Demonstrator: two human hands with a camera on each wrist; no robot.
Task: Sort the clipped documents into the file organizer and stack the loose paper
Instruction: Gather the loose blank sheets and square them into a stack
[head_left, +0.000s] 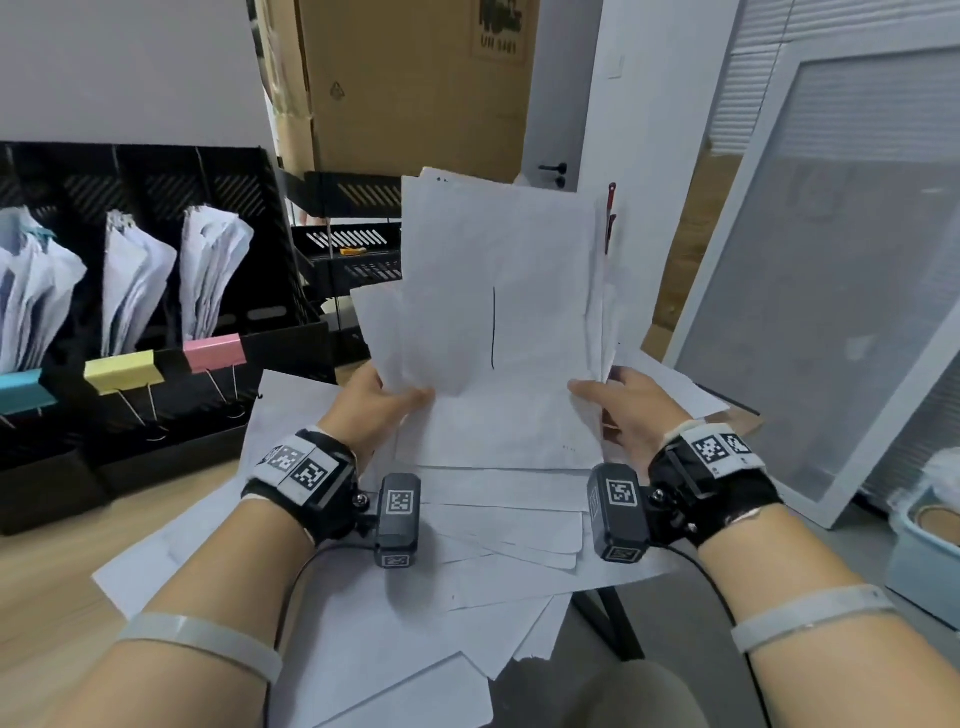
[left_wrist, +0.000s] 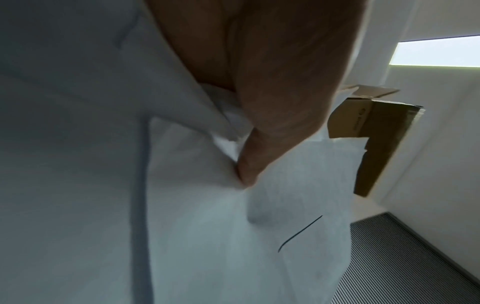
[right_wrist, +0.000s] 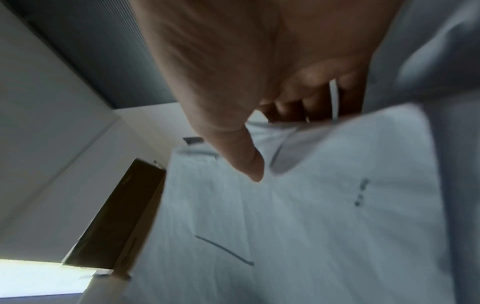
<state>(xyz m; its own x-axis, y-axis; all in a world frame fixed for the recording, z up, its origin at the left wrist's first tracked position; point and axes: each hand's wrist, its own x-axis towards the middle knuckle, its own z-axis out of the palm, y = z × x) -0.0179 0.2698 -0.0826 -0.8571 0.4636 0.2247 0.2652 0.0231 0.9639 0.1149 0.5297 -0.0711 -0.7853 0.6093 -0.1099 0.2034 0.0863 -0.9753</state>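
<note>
A bundle of loose white sheets (head_left: 498, 312) stands upright above the table, its front sheet marked with a short black line. My left hand (head_left: 382, 397) pinches the bundle's lower left edge, thumb on the front. My right hand (head_left: 608, 395) grips the lower right edge, thumb in front and fingers behind. The left wrist view shows my left thumb (left_wrist: 259, 156) pressed on the sheets (left_wrist: 233, 236). The right wrist view shows my right thumb (right_wrist: 244, 160) on the paper (right_wrist: 298, 216). More loose sheets (head_left: 467, 561) lie scattered under my wrists. The black file organizer (head_left: 156, 249) at left holds three clipped document bundles.
Blue (head_left: 23, 392), yellow (head_left: 122, 370) and pink (head_left: 214, 352) binder clips sit at the organizer's front. A black mesh rack (head_left: 353, 249) and cardboard boxes (head_left: 415, 88) stand behind. A white framed panel (head_left: 831, 291) leans at right, with a light blue box (head_left: 924, 551) below it.
</note>
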